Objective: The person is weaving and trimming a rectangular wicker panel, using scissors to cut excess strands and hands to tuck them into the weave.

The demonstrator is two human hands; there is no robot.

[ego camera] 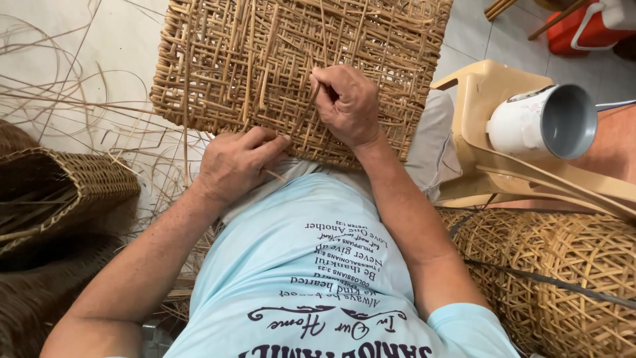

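Surrounding pale tiled floor (99,40), loose strands (59,99)

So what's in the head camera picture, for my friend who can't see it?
Seen from above, a person weaves a square woven rattan panel resting on their lap. The right hand pinches a thin rattan strand into the weave, while the left hand presses on the panel's near edge. Round woven baskets and a white cup on a plastic stool sit alongside.

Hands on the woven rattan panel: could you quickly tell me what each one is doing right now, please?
Left hand: closed, gripping the near edge of the woven panel.
Right hand: closed, pinching a rattan strand.
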